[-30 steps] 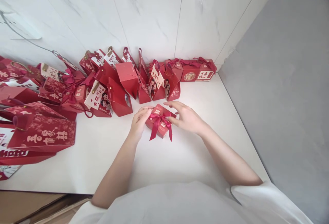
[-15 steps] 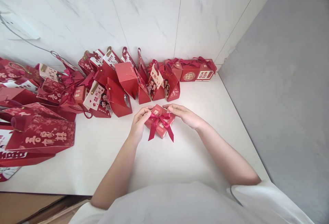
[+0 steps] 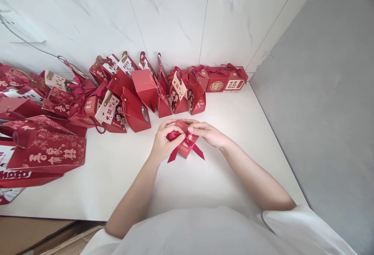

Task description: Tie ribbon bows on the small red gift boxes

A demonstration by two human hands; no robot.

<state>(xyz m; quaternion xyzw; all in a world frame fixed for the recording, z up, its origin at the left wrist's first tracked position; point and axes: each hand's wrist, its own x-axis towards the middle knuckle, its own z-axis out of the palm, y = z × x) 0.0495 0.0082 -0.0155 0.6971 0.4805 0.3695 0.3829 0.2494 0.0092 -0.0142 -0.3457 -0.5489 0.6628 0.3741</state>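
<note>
A small red gift box (image 3: 184, 153) with pale print stands on the white table in front of me, tied with a dark-red ribbon bow (image 3: 191, 142). My left hand (image 3: 167, 140) is at the box's left side, its thumb and fingers closed on the left loop of the bow. At the right side, my right hand (image 3: 208, 134) has its thumb on the right part of the bow and its fingers behind the box. The hands partly cover the bow's loops. Both ribbon tails hang free towards me.
Several red gift boxes (image 3: 142, 81) with handles crowd the back and left of the white table (image 3: 117, 181). A larger red box (image 3: 58, 149) stands at the left. Ribboned boxes (image 3: 224, 81) line the tiled wall (image 3: 172, 17). A grey panel (image 3: 327, 91) borders the right side.
Both hands have moved inward from the box's sides onto the bow. The ribbon tails are spread wider, the right one further out.
</note>
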